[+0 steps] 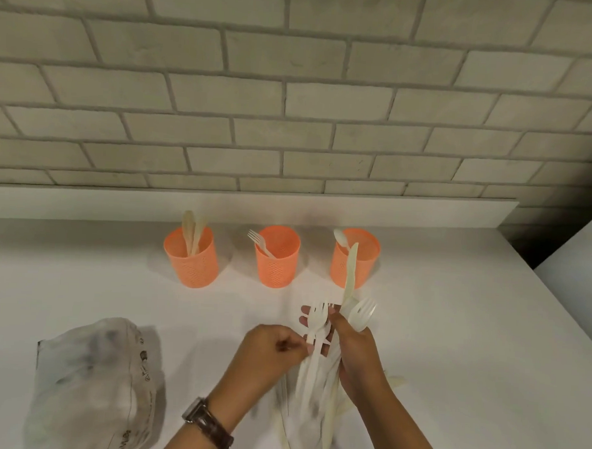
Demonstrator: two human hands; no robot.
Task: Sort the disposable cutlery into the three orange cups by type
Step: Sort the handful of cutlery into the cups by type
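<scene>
Head: right hand (pixel 358 357) grips cutlery (pixel 361 316); left hand (pixel 268 355) seemingly pinches fork (pixel 317 322).

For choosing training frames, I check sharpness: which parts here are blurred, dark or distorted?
Head view: the cutlery bundle is motion-smeared at its lower end; the middle orange cup is sharp; mortar lines of the brick wall bend from the wide-angle lens; the far right corner falls into dark shadow.
</scene>
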